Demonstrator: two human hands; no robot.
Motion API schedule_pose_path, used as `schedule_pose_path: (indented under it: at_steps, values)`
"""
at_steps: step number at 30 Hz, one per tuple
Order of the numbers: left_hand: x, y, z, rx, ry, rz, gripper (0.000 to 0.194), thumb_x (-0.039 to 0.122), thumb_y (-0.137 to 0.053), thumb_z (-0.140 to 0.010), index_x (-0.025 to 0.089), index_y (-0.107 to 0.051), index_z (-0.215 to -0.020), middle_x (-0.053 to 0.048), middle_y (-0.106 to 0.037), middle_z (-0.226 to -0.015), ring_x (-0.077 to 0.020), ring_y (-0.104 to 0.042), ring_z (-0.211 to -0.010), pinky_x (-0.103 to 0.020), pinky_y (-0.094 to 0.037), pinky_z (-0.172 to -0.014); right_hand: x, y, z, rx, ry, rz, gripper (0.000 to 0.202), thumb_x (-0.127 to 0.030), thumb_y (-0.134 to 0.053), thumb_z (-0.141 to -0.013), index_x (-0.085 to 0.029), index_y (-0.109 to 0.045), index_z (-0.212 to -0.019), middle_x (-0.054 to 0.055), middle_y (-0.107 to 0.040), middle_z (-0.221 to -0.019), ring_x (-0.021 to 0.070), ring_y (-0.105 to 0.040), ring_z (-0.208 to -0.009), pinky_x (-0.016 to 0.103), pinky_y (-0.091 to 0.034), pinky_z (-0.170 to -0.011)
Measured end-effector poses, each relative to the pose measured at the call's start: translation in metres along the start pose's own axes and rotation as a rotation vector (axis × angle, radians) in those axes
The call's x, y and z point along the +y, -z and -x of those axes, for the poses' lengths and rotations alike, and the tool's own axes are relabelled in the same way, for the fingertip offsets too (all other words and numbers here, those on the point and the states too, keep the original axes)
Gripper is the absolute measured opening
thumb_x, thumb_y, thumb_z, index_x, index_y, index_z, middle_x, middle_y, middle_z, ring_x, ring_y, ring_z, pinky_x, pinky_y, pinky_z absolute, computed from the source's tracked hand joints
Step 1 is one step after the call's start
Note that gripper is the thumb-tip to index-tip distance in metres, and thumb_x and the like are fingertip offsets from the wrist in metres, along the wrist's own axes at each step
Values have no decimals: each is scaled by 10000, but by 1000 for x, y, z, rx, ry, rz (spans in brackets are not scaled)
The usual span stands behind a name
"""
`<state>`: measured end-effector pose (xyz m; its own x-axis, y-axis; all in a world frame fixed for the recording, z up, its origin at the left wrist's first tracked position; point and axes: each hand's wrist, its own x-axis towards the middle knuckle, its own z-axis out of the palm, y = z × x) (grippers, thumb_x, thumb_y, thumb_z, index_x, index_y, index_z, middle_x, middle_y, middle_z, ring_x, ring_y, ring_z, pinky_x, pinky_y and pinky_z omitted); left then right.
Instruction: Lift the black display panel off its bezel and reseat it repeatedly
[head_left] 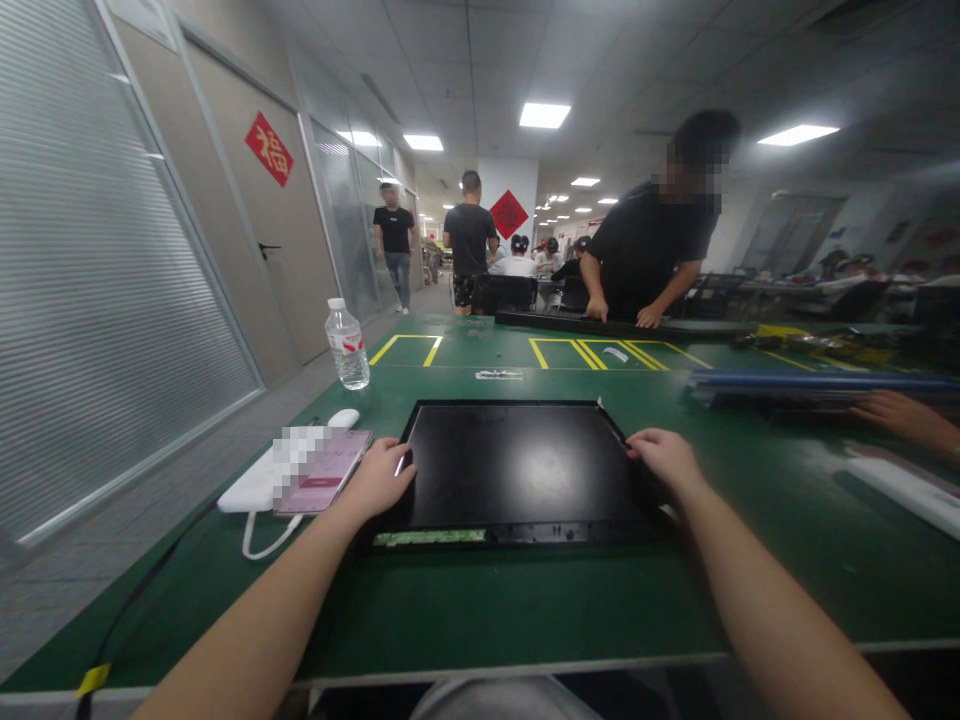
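A black flat display panel lies on the green table in front of me, with a green circuit strip along its near edge. My left hand grips the panel's left edge, fingers curled over the rim. At the right edge, my right hand pinches the frame between thumb and fingers. Light reflects off the dark screen.
Left of the panel are a phone, a white power bank with a cable, and a water bottle. A person leans over a black bar across the table. Another person's hand is at the right, near blue strips.
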<state>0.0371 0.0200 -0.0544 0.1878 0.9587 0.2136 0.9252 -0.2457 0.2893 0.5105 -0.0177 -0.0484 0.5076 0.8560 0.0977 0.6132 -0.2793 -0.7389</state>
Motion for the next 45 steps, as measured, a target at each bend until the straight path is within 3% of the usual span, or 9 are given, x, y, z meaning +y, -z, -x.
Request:
schedule_pose_path:
  at_steps: [5, 9, 14, 16, 25, 45]
  values:
    - [-3, -1, 1, 24, -27, 65, 487, 358, -577, -803, 115, -682, -1212, -201, -596, -1320, -359, -556, -1261, -452, -397, -1099, 4, -1, -2, 15, 25, 3, 152, -263, -612, -743, -218, -751, -788, 34, -749, -699, 201, -691, -720, 264, -442, -605]
    - [-2, 8, 7, 3, -115, 89, 605, 462, -660, -766, 145, -645, -1280, -198, -492, -1448, -387, -474, -1344, -497, -360, -1127, 3, -2, -2, 13, 40, 26, 159, -242, -604, -749, -219, -754, -796, 29, -748, -706, 199, -687, -733, 265, -448, -632]
    - [1, 28, 17, -255, -307, 193, 749, 520, -751, -702, 231, -591, -1375, -158, -428, -1542, -362, -409, -1407, -484, -338, -1145, 0, -3, 1, 15, 113, 132, 181, -213, -582, -760, -237, -753, -814, 15, -752, -770, 196, -684, -776, 269, -456, -677]
    - [2, 34, 19, -295, -329, 226, 766, 505, -785, -668, 258, -601, -1369, -139, -442, -1543, -357, -424, -1399, -476, -346, -1142, -3, -4, 3, 18, 168, 164, 172, -214, -596, -758, -244, -755, -814, 15, -759, -824, 200, -685, -816, 269, -469, -715]
    - [0, 44, 21, -336, -355, 236, 853, 371, -846, -594, 300, -574, -1400, -94, -489, -1522, -330, -454, -1392, -427, -355, -1148, -4, -9, 5, -142, 349, 209, 254, -189, -610, -775, -275, -798, -922, 2, -761, -1057, 220, -669, -1057, 304, -457, -981]
    - [14, 49, 24, -319, -454, 257, 706, 227, -805, -630, 255, -626, -1312, -109, -467, -1518, -313, -457, -1381, -433, -338, -1155, -3, -12, 5, -184, 340, 191, 250, -206, -592, -798, -239, -798, -937, 28, -761, -1063, 223, -673, -1066, 303, -462, -983]
